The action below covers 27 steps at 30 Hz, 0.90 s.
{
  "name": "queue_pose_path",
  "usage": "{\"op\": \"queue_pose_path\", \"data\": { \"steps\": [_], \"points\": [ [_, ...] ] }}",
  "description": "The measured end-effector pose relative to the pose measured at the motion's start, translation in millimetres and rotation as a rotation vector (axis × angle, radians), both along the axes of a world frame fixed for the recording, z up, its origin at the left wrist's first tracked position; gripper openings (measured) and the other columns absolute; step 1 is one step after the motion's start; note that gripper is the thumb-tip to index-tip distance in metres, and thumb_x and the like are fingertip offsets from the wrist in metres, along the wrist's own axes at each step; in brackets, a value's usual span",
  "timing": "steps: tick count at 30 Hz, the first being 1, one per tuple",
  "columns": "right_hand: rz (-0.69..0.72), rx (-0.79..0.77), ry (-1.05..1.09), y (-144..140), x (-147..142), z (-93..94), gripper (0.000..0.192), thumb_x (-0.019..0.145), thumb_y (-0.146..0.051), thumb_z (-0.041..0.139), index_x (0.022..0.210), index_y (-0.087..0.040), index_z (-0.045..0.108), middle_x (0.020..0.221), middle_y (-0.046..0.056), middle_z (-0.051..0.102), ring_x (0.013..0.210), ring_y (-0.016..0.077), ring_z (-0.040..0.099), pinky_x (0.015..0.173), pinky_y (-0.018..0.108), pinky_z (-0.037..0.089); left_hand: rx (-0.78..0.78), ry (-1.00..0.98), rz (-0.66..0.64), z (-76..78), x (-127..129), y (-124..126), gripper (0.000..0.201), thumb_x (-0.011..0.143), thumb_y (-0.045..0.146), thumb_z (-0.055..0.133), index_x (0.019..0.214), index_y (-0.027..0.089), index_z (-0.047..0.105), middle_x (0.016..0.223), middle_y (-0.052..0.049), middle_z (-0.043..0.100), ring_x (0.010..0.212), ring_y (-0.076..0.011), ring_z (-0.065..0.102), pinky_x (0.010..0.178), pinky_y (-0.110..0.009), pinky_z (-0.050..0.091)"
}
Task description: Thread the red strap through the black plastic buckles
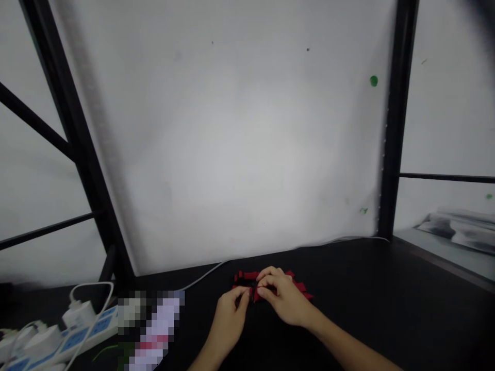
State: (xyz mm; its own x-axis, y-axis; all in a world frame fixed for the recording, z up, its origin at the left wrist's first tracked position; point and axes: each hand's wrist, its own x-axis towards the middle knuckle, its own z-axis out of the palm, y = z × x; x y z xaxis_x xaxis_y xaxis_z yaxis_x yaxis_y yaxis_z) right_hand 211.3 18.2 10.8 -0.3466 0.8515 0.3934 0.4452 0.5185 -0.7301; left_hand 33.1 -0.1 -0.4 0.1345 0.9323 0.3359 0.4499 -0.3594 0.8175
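Observation:
On the black tabletop lies a red strap-like fabric piece with small black parts, its pointed or folded red ends spreading out to the right. My left hand pinches its near left part between thumb and index finger. From the right, my right hand holds a red part close beside the left fingertips, thumb and fingers bent together. Between the two hands a dark narrow gap or black piece shows, too small to make out. My right hand covers much of the middle of the red fabric.
A white power strip with plugs and white cables lies at the lower left, beside a blurred-out pale purple object. A thin grey cable runs along the back edge by the white wall. Black frame posts stand either side.

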Motion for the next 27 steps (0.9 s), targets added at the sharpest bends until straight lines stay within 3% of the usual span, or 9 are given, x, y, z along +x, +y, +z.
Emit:
{"op": "queue_pose_path", "data": {
  "steps": [4, 9, 13, 18, 20, 24, 27],
  "points": [
    [-0.023, -0.033, 0.077, -2.9, -7.6, -5.1, 0.018, 0.089, -0.024, 0.058, 0.074, -0.022, 0.067, 0.108, 0.003, 0.064, 0.104, 0.0221, 0.056, 0.096, 0.040, 0.036, 0.051, 0.003, 0.027, -7.1, -0.4, -0.1, 0.034, 0.091, 0.040, 0.044, 0.079, 0.017, 0.067, 0.077, -0.005, 0.068, 0.072, -0.0219, 0.061, 0.066, -0.028, 0.044],
    [-0.088, -0.021, 0.102, -9.3, -15.2, -6.7, 0.018, 0.088, -0.022, 0.056, 0.073, -0.021, 0.066, 0.108, 0.003, 0.062, 0.105, 0.0229, 0.055, 0.096, 0.041, 0.035, 0.060, -0.028, 0.046, -14.4, 0.3, 2.5, 0.030, 0.088, 0.040, 0.049, 0.072, 0.017, 0.062, 0.069, -0.003, 0.064, 0.065, -0.0200, 0.057, 0.060, -0.027, 0.044],
    [-0.088, 0.004, 0.088, -6.0, -12.8, -4.0, 0.015, 0.088, -0.025, 0.059, 0.076, -0.023, 0.068, 0.110, 0.003, 0.061, 0.107, 0.0234, 0.053, 0.098, 0.042, 0.034, 0.056, -0.154, 0.046, -4.6, -1.9, 2.0, 0.027, 0.087, 0.042, 0.055, 0.080, 0.017, 0.065, 0.075, -0.003, 0.066, 0.071, -0.0201, 0.059, 0.066, -0.027, 0.045],
    [-0.043, 0.023, 0.065, -3.3, -9.4, -0.8, 0.014, 0.087, -0.025, 0.059, 0.077, -0.023, 0.068, 0.109, 0.003, 0.063, 0.107, 0.0227, 0.054, 0.097, 0.041, 0.035, 0.053, -0.182, -0.004, 6.0, -4.6, -2.4, 0.035, 0.088, 0.047, 0.056, 0.067, 0.018, 0.058, 0.064, 0.002, 0.054, 0.062, -0.0155, 0.049, 0.059, -0.024, 0.040],
    [-0.034, 0.062, 0.046, -6.9, -9.0, 0.5, 0.011, 0.085, -0.020, 0.060, 0.089, -0.025, 0.069, 0.114, 0.003, 0.063, 0.109, 0.0229, 0.052, 0.097, 0.041, 0.034, 0.045, -0.168, -0.014, 5.1, -4.2, -2.8, 0.034, 0.087, 0.046, 0.057, 0.067, 0.018, 0.057, 0.064, 0.003, 0.052, 0.061, -0.0151, 0.047, 0.058, -0.024, 0.039],
    [0.070, 0.147, -0.073, -15.8, -8.5, 4.7, 0.049, 0.076, -0.019, 0.069, 0.122, -0.031, 0.059, 0.120, 0.003, 0.063, 0.109, 0.0239, 0.051, 0.098, 0.042, 0.031, 0.006, -0.216, 0.016, -0.7, -2.2, -0.2, 0.034, 0.083, 0.046, 0.059, 0.063, 0.018, 0.057, 0.062, 0.002, 0.053, 0.061, -0.0154, 0.048, 0.059, -0.024, 0.040],
    [0.087, 0.161, -0.163, -16.6, -8.2, 6.9, 0.030, 0.082, -0.032, 0.069, 0.112, -0.030, 0.066, 0.103, 0.002, 0.069, 0.098, 0.0233, 0.055, 0.091, 0.041, 0.032, -0.053, -0.283, 0.043, -3.1, -3.1, 2.7, 0.036, 0.078, 0.046, 0.062, 0.058, 0.018, 0.057, 0.055, 0.004, 0.050, 0.055, -0.0140, 0.045, 0.054, -0.023, 0.037]
  ]
}}
